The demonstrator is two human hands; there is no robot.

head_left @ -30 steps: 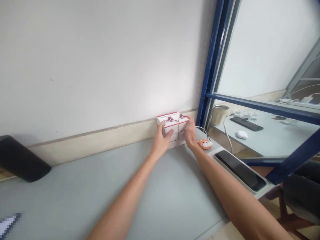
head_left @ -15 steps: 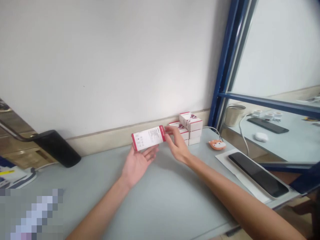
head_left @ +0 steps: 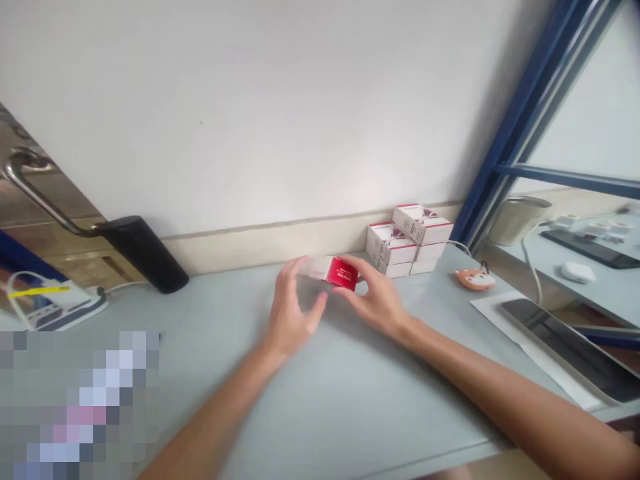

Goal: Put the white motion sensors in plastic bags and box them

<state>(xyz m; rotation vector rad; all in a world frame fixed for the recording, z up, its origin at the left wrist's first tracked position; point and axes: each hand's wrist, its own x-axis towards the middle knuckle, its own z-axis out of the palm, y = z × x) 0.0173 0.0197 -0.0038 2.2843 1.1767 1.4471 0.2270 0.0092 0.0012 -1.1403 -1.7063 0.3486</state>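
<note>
A small white cardboard box (head_left: pixel 320 267) with a red end is held just above the grey table (head_left: pixel 320 400). My right hand (head_left: pixel 377 297) grips its red end between thumb and fingers. At the box's left end are the fingers of my left hand (head_left: pixel 293 307), with the thumb underneath near the front edge. The left end of the box is blurred. Behind and to the right stand several similar white boxes (head_left: pixel 393 248), stacked in two columns against the wall.
An orange fox-shaped item (head_left: pixel 475 278) with a cord lies right of the stack. Farther right, a dark phone-like slab (head_left: pixel 570 343) rests on a white sheet. On the left stand a black cylinder (head_left: pixel 147 257) and a power strip (head_left: pixel 65 307). A blue-framed mirror (head_left: pixel 575 173) borders the right.
The box has turned from showing its printed broad face to showing its red end. My left hand has shifted from supporting it below to grasping its left end. The camera view has moved.
</note>
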